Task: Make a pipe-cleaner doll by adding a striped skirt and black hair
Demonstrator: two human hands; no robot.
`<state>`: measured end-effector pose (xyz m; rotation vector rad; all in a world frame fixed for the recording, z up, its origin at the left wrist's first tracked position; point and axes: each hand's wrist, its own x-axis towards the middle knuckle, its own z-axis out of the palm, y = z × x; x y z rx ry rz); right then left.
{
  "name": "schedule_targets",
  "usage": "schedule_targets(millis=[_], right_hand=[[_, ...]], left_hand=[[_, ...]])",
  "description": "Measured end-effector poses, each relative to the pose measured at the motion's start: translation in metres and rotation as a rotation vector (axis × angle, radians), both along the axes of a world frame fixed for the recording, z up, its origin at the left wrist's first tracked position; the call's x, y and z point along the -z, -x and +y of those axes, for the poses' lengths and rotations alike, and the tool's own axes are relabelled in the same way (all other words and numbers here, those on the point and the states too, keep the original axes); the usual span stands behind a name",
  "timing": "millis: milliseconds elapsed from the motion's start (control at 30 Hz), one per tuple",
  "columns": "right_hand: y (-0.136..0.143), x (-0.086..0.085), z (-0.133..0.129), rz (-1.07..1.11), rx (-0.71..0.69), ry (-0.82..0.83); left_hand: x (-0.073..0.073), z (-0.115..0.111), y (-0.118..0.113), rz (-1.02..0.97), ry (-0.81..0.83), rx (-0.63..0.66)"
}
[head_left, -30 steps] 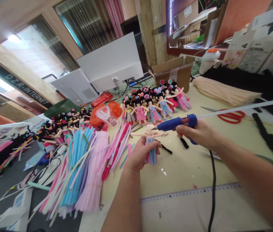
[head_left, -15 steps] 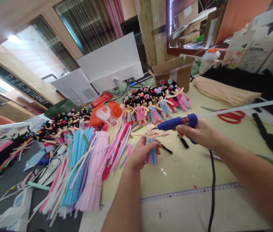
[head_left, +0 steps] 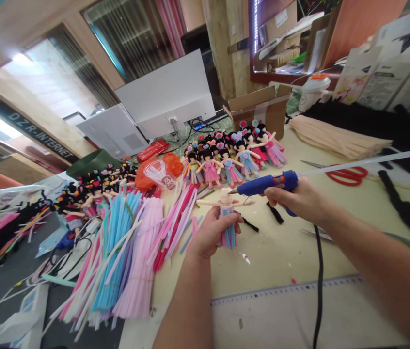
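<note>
A small doll of fuzzy stems (head_left: 228, 232), with a pink and blue skirt, pale outstretched arms and a bare pale head, stands upright in my left hand (head_left: 211, 231), whose fingers wrap round the skirt. My right hand (head_left: 292, 198) grips a blue glue gun (head_left: 266, 184) with a long clear glue stick (head_left: 361, 162) out of its back. The nozzle points left and lies at the doll's head; whether it touches is too small to tell. Short black fuzzy pieces (head_left: 275, 213) lie on the table just right of the doll.
Finished dolls (head_left: 210, 167) stand behind my hands, before a cardboard box (head_left: 263, 109). Bundles of pink, blue and lilac stems (head_left: 139, 261) lie left. Red-handled scissors (head_left: 346, 174) and beige stems (head_left: 339, 136) are right. A black cable (head_left: 320, 286) hangs below the gun; a ruler (head_left: 285, 289) lies in front.
</note>
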<state>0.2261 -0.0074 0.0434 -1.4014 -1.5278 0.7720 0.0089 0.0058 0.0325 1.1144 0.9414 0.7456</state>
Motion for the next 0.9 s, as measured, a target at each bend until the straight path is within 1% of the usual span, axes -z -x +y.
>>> schedule_targets(millis=[300,467,900], right_hand=[[0.0003,-0.0051,-0.0013,0.018,-0.006,-0.013],[0.0017,-0.0074,-0.0019,0.015,0.016,-0.006],[0.0006,-0.0095,-0.0023,0.01,0.018,-0.01]], left_hand=[[0.0016,0.0003,0.0008,-0.015,0.006,0.003],[0.0027,0.0008,0.0012,-0.028,0.014,0.009],[0.0034,0.0008,0.0018,-0.039,0.026,0.011]])
